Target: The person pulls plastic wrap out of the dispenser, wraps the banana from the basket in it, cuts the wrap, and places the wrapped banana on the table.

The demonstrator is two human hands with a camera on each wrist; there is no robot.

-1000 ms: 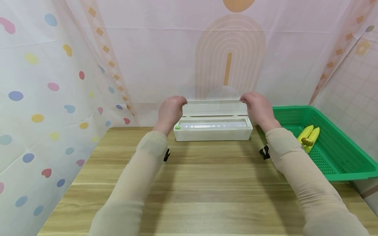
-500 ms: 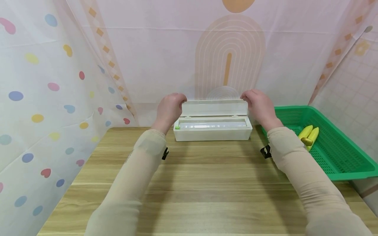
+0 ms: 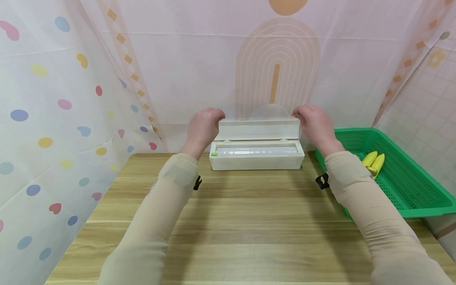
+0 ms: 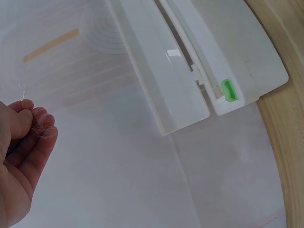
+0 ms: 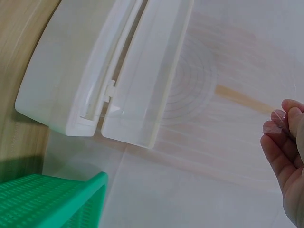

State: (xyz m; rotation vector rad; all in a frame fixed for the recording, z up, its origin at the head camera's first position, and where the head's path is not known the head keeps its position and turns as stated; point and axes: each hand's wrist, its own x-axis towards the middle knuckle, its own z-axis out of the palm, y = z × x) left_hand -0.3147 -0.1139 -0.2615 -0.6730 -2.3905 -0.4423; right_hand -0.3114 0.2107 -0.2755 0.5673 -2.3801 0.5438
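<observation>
A white cling film dispenser [image 3: 256,162] stands at the back of the table, its lid [image 3: 259,131] raised. A clear roll lies inside, and a small green cutter [image 4: 229,90] sits at the left end. My left hand [image 3: 204,128] pinches transparent cling film [image 4: 22,95] between thumb and fingers, beside the lid's upper left corner. Near the opposite corner, my right hand [image 3: 316,128] pinches the film too; thin folds show at its fingertips in the right wrist view. The film's full extent is too transparent to make out.
To the right is a green perforated basket [image 3: 420,174] with yellow bananas [image 3: 378,162] inside. A wood-grain table [image 3: 256,229] spreads in front of the dispenser. Patterned cloth [image 3: 178,79] hangs close behind it.
Both hands have risen slightly and moved a little farther apart, still pinching the film. The dispenser and its raised lid have stayed in place.
</observation>
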